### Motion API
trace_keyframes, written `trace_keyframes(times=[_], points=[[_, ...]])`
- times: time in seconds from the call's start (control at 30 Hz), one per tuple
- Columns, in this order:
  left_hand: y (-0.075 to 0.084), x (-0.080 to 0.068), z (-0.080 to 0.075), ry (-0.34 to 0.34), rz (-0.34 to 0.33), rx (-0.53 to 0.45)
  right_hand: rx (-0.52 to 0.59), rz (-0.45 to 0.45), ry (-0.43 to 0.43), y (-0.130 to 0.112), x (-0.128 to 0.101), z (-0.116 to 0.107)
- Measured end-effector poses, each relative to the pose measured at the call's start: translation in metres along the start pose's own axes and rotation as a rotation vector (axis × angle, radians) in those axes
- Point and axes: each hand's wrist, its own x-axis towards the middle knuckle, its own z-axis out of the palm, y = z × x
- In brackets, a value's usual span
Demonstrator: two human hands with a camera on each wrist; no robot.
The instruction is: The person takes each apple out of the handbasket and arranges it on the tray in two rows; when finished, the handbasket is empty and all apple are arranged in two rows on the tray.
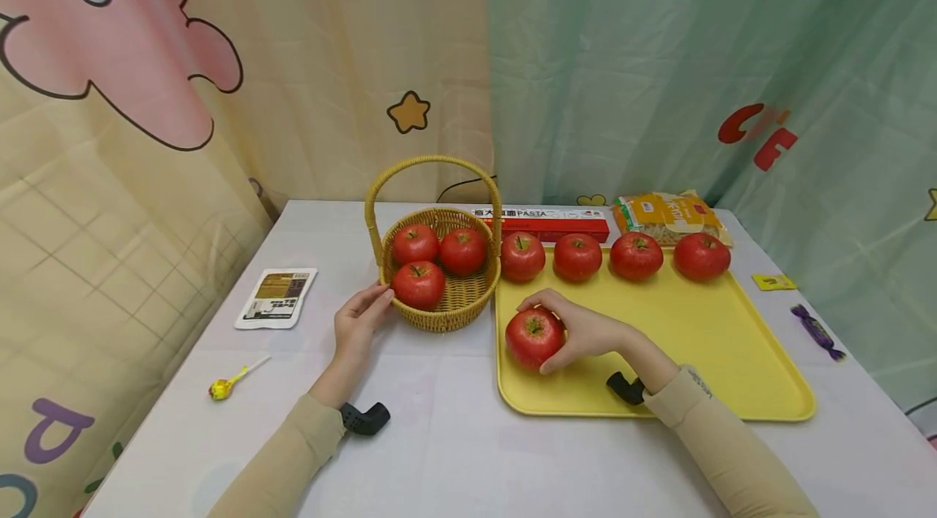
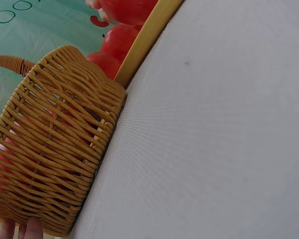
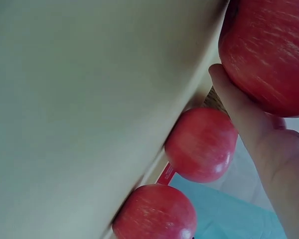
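My right hand (image 1: 567,331) curls round a red apple (image 1: 533,337) at the near left of the yellow tray (image 1: 703,339); the right wrist view shows that apple (image 3: 269,50) against my fingers (image 3: 239,107). Several more apples (image 1: 577,256) line the tray's far edge. A wicker basket (image 1: 446,306) with a handle holds three apples (image 1: 418,284). My left hand (image 1: 359,319) rests with straight fingers against the basket's left wall, and the fingertips (image 2: 27,229) show at the basket (image 2: 50,144) base in the left wrist view.
A pasta box (image 1: 545,219) and a bag of noodles (image 1: 668,217) lie behind the tray. A white packet (image 1: 276,298) and a yellow lollipop (image 1: 223,386) lie at the left, a purple candy (image 1: 816,331) and a yellow tag (image 1: 773,282) at the right. Curtains surround the table.
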Motion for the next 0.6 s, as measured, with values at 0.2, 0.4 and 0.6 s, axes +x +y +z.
trace_keyframes(times=[0.2, 0.4, 0.6], points=[[0.000, 0.000, 0.000, 0.001, -0.003, -0.007, 0.012, 0.021, -0.004, -0.001, 0.001, 0.002], [-0.001, 0.001, 0.000, 0.001, 0.003, -0.032, -0.007, 0.024, 0.004, -0.002, 0.000, 0.002], [0.000, 0.000, 0.000, 0.000, 0.005, -0.041, -0.011, 0.018, 0.005, -0.013, -0.001, -0.007]])
